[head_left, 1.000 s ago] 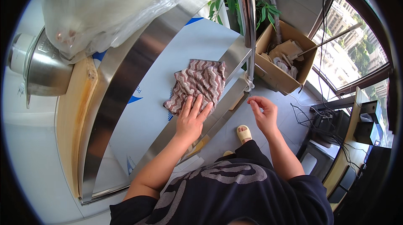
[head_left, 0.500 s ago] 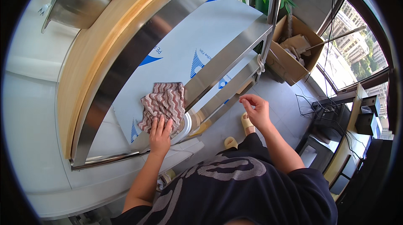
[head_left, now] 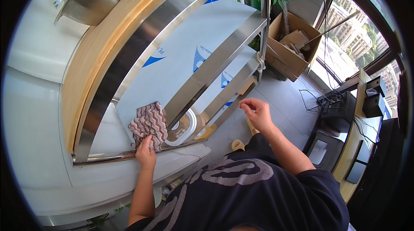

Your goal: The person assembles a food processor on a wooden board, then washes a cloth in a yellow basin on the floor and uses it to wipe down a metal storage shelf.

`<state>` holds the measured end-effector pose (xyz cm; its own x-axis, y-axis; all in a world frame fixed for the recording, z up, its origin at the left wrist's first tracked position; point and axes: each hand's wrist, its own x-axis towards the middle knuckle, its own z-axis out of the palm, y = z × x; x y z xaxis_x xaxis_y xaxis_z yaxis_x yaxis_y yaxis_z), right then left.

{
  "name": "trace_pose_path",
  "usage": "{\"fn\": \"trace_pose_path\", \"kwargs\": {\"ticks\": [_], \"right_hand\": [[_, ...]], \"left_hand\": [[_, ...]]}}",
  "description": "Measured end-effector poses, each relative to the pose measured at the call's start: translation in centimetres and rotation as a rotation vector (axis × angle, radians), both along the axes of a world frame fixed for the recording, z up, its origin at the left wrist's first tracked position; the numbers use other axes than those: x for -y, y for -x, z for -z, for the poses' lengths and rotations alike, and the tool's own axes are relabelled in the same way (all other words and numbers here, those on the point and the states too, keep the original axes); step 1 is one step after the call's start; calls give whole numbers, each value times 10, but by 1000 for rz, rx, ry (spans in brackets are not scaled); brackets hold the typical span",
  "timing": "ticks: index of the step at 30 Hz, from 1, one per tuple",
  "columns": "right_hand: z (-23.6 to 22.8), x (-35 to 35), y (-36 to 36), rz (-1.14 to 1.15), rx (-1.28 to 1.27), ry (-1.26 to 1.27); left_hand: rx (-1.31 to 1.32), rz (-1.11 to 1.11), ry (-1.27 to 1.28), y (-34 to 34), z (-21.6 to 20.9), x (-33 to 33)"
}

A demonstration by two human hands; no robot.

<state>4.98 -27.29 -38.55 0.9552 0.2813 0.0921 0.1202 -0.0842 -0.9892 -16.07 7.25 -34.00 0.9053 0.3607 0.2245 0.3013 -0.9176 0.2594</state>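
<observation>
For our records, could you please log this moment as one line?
left hand: touching brown-and-cream zigzag cloth | cloth: at left end of pale-blue film-covered metal shelf | right hand: off shelf, nothing visibly held

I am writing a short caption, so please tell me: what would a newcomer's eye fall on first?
Probably the striped cloth, touched by the left hand at the lower left end of the shelf. Next may come the steel bowl at upper left and the open carton at upper right.

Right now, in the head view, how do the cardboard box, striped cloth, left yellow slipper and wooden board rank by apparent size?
1. Wooden board
2. Cardboard box
3. Striped cloth
4. Left yellow slipper
</observation>
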Motion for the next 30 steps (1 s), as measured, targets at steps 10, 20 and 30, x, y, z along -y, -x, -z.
{"fn": "trace_pose_path", "kwargs": {"ticks": [10,20,30], "right_hand": [[-23,-70,11,-508,-1110,-707],[9,-48,-120,289,-260,-834],[28,-44,-242,747,-9,-178]], "left_hand": [[301,66,931,-125,-37,127],[95,345,-49,-213,-43,157],[-92,247,-221,-237,2,153]]}}
